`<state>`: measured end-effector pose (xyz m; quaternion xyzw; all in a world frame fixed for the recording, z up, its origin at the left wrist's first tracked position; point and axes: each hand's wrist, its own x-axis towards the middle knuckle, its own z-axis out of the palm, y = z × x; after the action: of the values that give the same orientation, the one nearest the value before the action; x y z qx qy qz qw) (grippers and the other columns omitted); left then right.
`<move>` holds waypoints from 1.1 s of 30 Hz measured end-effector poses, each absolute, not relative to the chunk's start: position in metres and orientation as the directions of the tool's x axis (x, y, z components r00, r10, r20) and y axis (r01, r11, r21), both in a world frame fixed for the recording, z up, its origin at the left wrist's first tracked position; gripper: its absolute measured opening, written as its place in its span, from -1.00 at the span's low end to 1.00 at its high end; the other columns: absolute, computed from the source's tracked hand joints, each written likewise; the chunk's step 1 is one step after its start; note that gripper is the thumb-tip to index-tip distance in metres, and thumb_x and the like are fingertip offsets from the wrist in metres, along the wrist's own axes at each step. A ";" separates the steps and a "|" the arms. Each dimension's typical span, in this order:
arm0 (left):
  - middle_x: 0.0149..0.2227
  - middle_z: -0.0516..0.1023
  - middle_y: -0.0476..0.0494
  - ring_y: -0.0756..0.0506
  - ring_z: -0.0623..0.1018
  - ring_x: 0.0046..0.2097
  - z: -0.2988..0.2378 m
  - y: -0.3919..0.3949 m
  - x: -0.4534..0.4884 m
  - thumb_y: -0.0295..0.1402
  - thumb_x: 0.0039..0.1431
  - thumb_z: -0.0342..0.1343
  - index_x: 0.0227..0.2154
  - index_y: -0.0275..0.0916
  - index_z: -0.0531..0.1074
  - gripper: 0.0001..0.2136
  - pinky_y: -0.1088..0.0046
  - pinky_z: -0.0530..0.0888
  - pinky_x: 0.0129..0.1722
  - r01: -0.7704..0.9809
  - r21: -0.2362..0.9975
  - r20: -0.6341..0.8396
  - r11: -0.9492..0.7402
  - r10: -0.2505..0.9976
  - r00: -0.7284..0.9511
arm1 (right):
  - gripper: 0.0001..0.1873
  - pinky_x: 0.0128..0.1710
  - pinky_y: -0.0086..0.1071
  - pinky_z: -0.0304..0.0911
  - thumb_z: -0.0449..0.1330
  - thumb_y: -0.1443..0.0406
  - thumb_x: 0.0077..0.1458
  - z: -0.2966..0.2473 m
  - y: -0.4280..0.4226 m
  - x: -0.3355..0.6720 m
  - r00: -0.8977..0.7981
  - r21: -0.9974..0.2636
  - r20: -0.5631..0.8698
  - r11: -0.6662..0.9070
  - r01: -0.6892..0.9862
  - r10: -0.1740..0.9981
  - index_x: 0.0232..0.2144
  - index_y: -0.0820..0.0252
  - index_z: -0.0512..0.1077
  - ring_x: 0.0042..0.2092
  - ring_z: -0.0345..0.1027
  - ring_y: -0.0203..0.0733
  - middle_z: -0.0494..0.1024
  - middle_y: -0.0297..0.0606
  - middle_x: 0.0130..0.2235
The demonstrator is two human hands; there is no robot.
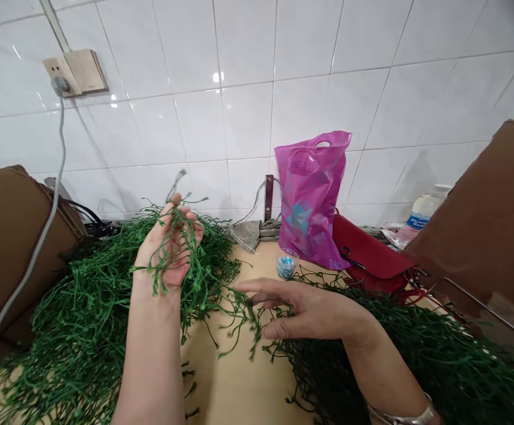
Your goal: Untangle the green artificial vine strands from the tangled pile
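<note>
My left hand (171, 245) is raised palm up with a bunch of thin green plastic stems (190, 260) draped across its half-curled fingers. My right hand (301, 310) reaches leftward just above the wooden table (234, 378), fingers stretched out, its fingertips touching hanging ends of the same green stems. A large heap of green stems (80, 330) lies at the left under my left arm. A darker heap of stems (416, 366) lies at the right under my right forearm.
A pink plastic bag (312, 198) stands at the back against the tiled wall, a red purse (367, 254) beside it. A small clear cup of blue bits (286, 265) sits before the bag. Brown cardboard (491, 230) rises at right, a brown box (4, 236) at left. A cable (48, 200) hangs from a wall socket (75, 72).
</note>
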<state>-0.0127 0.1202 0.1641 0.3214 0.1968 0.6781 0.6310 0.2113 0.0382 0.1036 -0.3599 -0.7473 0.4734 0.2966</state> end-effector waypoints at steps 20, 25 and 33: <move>-0.37 0.53 0.02 0.04 0.45 -0.33 0.142 0.103 0.041 -0.29 0.12 0.29 -0.31 -0.23 0.55 -0.86 0.53 0.38 -0.25 -0.131 0.972 0.235 -0.196 0.766 0.598 | -0.85 -0.34 -0.39 0.25 0.24 0.17 0.18 0.131 0.028 0.216 0.550 -0.890 0.441 0.425 0.165 0.710 -0.36 0.11 0.43 -0.37 0.30 -0.28 0.43 -0.38 -0.42; -0.36 0.51 0.01 0.01 0.43 -0.33 0.143 0.100 0.041 -0.24 0.17 0.24 -0.31 -0.20 0.55 -0.86 0.51 0.36 -0.29 -0.062 0.969 0.221 -0.239 0.726 0.651 | -0.83 -0.14 -0.26 0.31 0.22 0.18 0.22 0.139 0.019 0.226 0.245 -0.831 0.522 0.424 0.360 0.817 -0.16 0.05 0.54 -0.18 0.41 -0.15 0.57 -0.26 -0.19; -0.42 0.45 -0.02 0.00 0.36 -0.36 0.142 0.099 0.045 -0.19 0.18 0.21 -0.35 -0.26 0.55 -0.78 0.47 0.29 -0.31 0.033 0.954 0.194 -0.297 0.700 0.687 | -0.84 -0.05 -0.23 0.34 0.19 0.30 0.23 0.137 0.021 0.222 -0.016 -0.762 0.493 0.441 0.475 0.870 -0.16 0.04 0.55 -0.11 0.47 -0.14 0.62 -0.32 -0.14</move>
<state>0.0453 0.0987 0.1424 0.7434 0.2465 0.3096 0.5392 0.2219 0.0213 0.1374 -0.4908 -0.6850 0.1970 0.5011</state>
